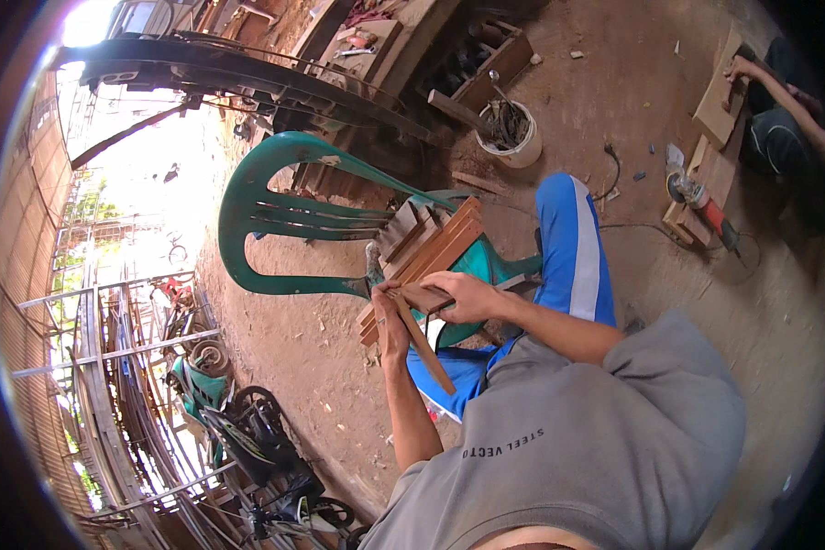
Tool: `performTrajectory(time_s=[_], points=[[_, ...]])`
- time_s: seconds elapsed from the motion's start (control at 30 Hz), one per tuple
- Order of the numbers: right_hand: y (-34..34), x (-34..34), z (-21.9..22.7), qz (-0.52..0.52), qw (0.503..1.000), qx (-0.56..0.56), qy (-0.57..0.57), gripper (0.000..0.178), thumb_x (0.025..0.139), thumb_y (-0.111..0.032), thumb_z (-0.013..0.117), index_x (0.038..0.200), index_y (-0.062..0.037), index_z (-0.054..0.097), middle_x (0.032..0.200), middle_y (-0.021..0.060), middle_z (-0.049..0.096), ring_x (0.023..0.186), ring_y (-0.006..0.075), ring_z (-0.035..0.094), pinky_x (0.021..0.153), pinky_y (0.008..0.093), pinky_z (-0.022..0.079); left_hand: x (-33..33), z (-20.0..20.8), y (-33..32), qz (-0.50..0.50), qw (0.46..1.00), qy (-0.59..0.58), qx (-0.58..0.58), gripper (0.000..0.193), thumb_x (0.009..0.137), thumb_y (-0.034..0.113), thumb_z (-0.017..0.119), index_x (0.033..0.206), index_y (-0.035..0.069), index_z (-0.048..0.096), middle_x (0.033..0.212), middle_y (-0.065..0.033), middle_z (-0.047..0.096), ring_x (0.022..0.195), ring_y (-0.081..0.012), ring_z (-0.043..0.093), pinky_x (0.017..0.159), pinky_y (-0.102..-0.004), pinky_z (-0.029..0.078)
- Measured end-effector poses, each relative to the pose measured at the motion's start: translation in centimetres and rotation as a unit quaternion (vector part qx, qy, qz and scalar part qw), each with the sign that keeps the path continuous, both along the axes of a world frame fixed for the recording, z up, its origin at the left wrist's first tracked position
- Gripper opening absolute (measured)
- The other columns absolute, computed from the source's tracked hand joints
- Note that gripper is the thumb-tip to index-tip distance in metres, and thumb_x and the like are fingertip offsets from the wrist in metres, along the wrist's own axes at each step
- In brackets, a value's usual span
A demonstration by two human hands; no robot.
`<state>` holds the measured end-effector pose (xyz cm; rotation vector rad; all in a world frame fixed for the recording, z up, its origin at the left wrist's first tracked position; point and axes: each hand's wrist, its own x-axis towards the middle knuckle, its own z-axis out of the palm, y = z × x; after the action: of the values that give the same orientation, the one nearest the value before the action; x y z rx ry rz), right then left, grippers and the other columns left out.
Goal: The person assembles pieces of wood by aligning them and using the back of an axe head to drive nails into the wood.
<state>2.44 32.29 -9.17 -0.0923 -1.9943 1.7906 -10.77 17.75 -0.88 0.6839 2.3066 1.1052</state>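
My left hand (391, 323) is closed around a narrow wooden strip (428, 353) that slants down toward my lap. My right hand (468, 296) grips a short, flat brown wooden piece (423, 296), its left end meeting the strip by my left fingers. How the two pieces touch is too small to tell. Just beyond my hands, a stack of reddish-brown wooden slats (442, 245) lies across the seat of a green plastic chair (240, 258). Shorter dark wood pieces (401, 231) lie beside the slats, against the backrest side.
A white bucket (527, 150) of tools stands beyond the chair, near a wooden crate (504, 69). To the right, an angle grinder (709, 213) lies by boards and a trailing cord. Another person's hand (741, 70) rests on a plank. Motorbikes (257, 440) stand at lower left.
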Motion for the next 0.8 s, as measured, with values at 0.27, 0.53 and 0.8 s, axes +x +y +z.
performTrajectory(time_s=[0.27, 0.53, 0.8], points=[[-0.3, 0.8, 0.1, 0.015, 0.998, 0.027, -0.050, 0.059, 0.079, -0.019, 0.083, 0.130, 0.0024, 0.061, 0.134, 0.0204, 0.063, 0.124, 0.0360, 0.062, 0.105, 0.0409, 0.051, 1.6, 1.8, 1.5, 0.054, 0.998, 0.029, 0.035, 0.039, 0.104, 0.040, 0.061, 0.102, 0.001, 0.060, 0.097, -0.0086, 0.055, 0.090, -0.0167, 0.053, 0.082, -0.0342, 0.046], [-1.3, 2.6, 4.1, 0.023, 0.997, -0.066, -0.021, 0.070, 0.079, -0.015, 0.082, 0.140, 0.0026, 0.054, 0.136, 0.0199, 0.063, 0.130, 0.0286, 0.060, 0.108, 0.0384, 0.049, 3.4, 2.5, 1.5, 0.048, 0.966, 0.252, -0.039, 0.057, 0.088, 0.050, 0.078, 0.104, -0.001, 0.061, 0.109, -0.0201, 0.058, 0.097, -0.0379, 0.061, 0.088, -0.0456, 0.050], [-4.2, 2.4, 5.4, 0.002, 0.975, -0.223, -0.022, 0.063, 0.100, -0.018, 0.069, 0.153, -0.0029, 0.038, 0.142, 0.0126, 0.056, 0.131, 0.0216, 0.056, 0.104, 0.0362, 0.052, 3.7, 4.4, 1.6, 0.031, 0.973, 0.190, -0.130, 0.073, 0.088, 0.060, 0.072, 0.117, -0.004, 0.054, 0.118, -0.0300, 0.054, 0.107, -0.0505, 0.060, 0.091, -0.0534, 0.051]])
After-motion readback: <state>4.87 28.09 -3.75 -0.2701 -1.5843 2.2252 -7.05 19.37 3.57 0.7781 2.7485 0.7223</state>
